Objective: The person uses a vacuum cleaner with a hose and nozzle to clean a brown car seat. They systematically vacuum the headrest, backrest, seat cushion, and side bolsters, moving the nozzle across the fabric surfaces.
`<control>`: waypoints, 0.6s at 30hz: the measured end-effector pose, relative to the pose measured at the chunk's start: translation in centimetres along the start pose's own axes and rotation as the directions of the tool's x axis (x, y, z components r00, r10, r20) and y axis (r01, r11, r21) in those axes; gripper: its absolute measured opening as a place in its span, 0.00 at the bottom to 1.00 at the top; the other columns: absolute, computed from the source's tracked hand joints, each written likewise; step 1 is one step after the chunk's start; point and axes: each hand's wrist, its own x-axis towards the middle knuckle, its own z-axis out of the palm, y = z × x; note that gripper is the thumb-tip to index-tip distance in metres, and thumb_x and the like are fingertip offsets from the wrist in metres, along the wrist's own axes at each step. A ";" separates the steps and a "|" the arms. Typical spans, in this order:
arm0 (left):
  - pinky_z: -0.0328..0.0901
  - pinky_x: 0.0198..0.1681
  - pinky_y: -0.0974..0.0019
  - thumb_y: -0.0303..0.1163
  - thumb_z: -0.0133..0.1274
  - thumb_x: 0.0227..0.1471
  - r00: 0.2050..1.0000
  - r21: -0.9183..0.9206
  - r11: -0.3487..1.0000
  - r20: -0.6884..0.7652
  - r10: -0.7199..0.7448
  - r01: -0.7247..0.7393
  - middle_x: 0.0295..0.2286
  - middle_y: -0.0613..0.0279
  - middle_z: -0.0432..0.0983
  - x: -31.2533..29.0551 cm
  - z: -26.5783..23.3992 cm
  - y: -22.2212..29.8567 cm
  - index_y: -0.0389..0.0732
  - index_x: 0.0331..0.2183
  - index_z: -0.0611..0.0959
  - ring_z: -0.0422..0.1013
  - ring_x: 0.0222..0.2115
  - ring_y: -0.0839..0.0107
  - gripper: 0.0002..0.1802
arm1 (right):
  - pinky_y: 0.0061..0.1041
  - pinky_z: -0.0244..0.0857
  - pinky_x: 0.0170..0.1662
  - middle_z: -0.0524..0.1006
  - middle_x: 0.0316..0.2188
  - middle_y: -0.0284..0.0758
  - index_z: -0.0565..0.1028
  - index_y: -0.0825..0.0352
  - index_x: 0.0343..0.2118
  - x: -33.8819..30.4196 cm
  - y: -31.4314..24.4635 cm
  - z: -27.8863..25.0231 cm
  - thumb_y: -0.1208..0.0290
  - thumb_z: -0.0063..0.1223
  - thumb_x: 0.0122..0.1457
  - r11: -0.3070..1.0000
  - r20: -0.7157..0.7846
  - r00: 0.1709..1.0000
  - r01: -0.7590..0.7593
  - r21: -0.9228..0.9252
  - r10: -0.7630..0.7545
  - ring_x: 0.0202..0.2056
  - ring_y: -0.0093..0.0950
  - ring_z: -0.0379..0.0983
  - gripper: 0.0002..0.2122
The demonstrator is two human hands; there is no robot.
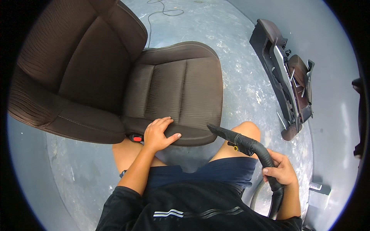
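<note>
A dark brown fabric car seat stands in front of me, its backrest to the left. My left hand lies on the near side bolster of the seat cushion, fingers spread and thumb out. Just left of that hand is a red seat belt buckle. My right hand is wrapped round the black bent tube of a vacuum cleaner wand. Its flat nozzle tip is at the front near corner of the cushion; whether it touches the fabric I cannot tell. The hose runs down past my right side.
A removed car centre console with trim pieces leans along the grey wall at the right. A thin cable lies on the blue-grey floor behind the seat. A small white object is by the lower right wall.
</note>
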 end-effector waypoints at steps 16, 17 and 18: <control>0.63 0.64 0.45 0.52 0.74 0.42 0.959 0.150 0.955 0.163 0.232 -0.257 0.60 0.59 0.77 -2.1 1.4 3.2 0.45 0.58 0.82 0.72 0.60 0.56 0.44 | 0.26 0.73 0.42 0.80 0.33 0.30 0.78 0.68 0.63 5.9 -7.4 -3.7 0.73 0.75 0.46 0.682 0.352 0.932 0.199 -0.704 0.091 0.36 0.21 0.77 0.36; 0.63 0.65 0.45 0.50 0.75 0.41 0.967 0.185 0.958 0.171 0.191 -0.222 0.61 0.59 0.77 -2.1 1.9 3.3 0.46 0.59 0.82 0.72 0.61 0.57 0.43 | 0.25 0.73 0.47 0.81 0.40 0.30 0.77 0.70 0.63 8.5 -7.6 -2.8 0.71 0.75 0.47 0.770 0.342 0.922 0.085 -0.632 0.179 0.41 0.20 0.75 0.36; 0.61 0.66 0.46 0.46 0.77 0.38 0.974 0.148 0.969 0.140 0.179 -0.199 0.60 0.60 0.77 -2.5 2.2 3.1 0.46 0.57 0.82 0.71 0.62 0.59 0.43 | 0.25 0.72 0.51 0.80 0.47 0.31 0.74 0.73 0.65 11.3 -7.3 -1.4 0.69 0.75 0.50 0.866 0.406 0.907 0.113 -0.487 0.110 0.46 0.21 0.73 0.37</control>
